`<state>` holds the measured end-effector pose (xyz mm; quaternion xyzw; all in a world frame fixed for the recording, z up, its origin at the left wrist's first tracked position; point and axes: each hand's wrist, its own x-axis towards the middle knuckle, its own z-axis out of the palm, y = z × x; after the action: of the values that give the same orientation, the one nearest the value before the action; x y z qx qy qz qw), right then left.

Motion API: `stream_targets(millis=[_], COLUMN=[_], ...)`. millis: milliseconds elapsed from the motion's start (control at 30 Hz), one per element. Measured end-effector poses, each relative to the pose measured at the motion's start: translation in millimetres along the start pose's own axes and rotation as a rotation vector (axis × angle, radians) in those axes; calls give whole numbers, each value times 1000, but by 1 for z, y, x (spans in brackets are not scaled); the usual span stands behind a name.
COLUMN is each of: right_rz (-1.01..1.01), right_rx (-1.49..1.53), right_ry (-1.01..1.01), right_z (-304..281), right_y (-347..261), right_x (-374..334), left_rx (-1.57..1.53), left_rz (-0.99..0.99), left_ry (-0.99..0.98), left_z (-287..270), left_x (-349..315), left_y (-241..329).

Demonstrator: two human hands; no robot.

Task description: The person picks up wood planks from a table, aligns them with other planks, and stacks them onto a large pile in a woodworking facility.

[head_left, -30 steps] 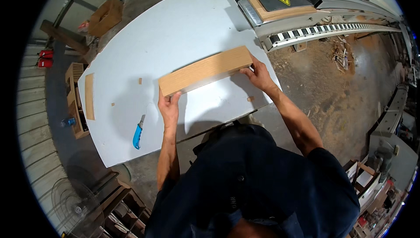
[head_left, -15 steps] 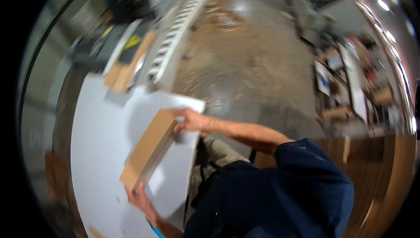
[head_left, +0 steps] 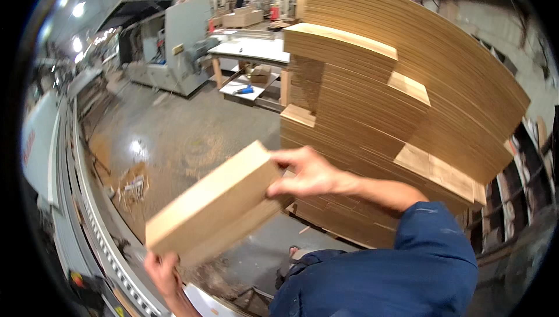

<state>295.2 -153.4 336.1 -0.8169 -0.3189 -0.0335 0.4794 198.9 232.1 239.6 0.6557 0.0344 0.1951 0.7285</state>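
A stack of light wooden boards, pressed together like one long block, is lifted off any surface and slants up to the right. My right hand grips its far right end, thumb below and fingers above. At the near left end, my left hand is closed around the lower corner. Faint lines run along the boards; blur hides how many there are. To the right rises a tall pile of wooden boards with stepped tops, close beyond my right hand.
A white-topped workbench stands beyond the pile, with a blue tool on its lower shelf. A long machine rail runs along the left. Wood scraps litter the floor. Below my left hand shows a white table corner.
My view has swung right, from the white table toward the tall board pile. Both hands have carried the stack of boards away from above the table, still holding its two ends.
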Motion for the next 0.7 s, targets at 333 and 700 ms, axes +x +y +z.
stream_targets(millis=[333, 700], right_rz=[357, 801], right_rx=[-262, -156], right_ry=[679, 999], right_z=[-245, -305], right_y=[-77, -54], right_x=[-7, 21], left_rx=[89, 154], left_rz=[135, -23], left_ry=[-984, -1008], left_z=[324, 504], left_x=[301, 353], left_y=[182, 178])
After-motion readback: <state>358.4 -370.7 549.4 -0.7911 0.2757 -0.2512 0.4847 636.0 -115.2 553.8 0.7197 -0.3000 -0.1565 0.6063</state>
